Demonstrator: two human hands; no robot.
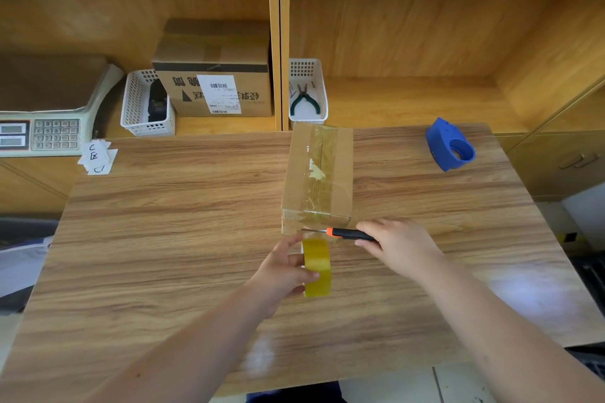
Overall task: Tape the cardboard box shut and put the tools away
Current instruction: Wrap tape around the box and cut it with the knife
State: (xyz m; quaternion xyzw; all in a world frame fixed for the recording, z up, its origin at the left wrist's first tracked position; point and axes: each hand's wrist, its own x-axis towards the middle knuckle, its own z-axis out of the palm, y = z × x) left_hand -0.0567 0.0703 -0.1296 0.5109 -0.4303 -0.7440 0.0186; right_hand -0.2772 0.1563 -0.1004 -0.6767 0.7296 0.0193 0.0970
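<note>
Tape roll [317, 267] in left hand [283, 275] — knife [348, 233] in right hand [397, 247], at box [317, 173] edge.

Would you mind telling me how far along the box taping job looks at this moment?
Done: a strip of clear tape already runs along the top seam of the cardboard box and over its near edge. In hand: the left hand holds the yellow tape roll while the right hand sets the utility knife blade at the tape by the box's near face. Left: finishing the cut and putting the tools away.

Table [163, 222]: cardboard box [317, 173], blue dispenser [450, 145]
</note>
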